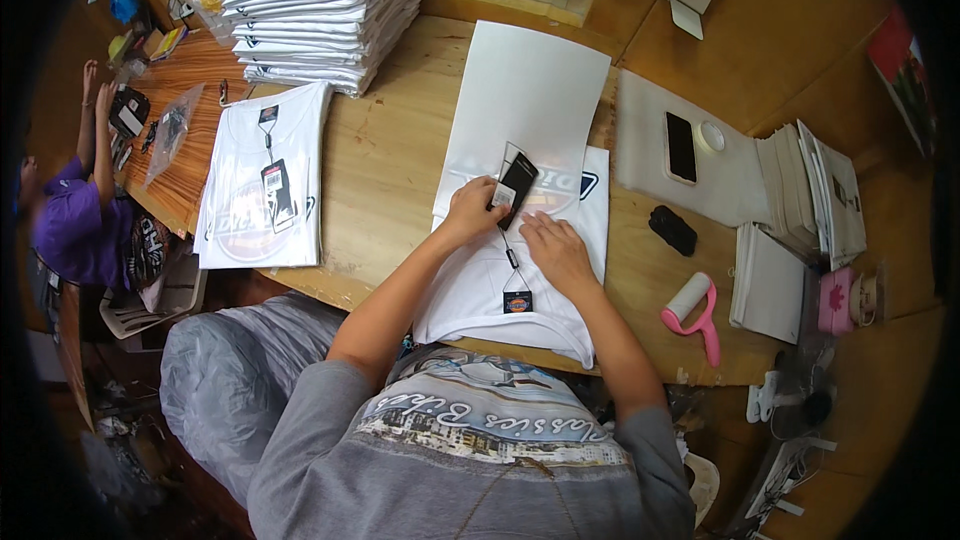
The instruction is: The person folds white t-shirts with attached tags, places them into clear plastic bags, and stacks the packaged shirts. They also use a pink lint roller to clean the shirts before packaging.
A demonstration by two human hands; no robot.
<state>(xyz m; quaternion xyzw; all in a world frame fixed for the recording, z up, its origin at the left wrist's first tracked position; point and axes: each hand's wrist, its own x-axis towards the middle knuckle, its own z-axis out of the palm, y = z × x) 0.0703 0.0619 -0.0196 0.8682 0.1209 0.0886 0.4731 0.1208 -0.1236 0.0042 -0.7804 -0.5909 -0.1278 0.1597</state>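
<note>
A white T-shirt (480, 305) lies in front of me on the wooden table, its neckline toward me. Over its far part lies a smooth white sheet (530, 80), with part of a printed logo showing faintly near its lower edge. My left hand (472, 212) pinches a black hang tag (520, 178) with a white label, tilted up off the shirt. A dark cord runs from the tag to the black neck label (517, 302). Just to the right, my right hand (558, 250) rests on the shirt with its fingers stretched out.
A bagged white T-shirt (235, 200) lies at left, before a tall stack of folded shirts (310, 30). At right are a phone (681, 148), a tape roll (710, 136), a black object (672, 230), a pink-handled lint roller (690, 305) and white packets (768, 285). Another person (85, 220) sits far left.
</note>
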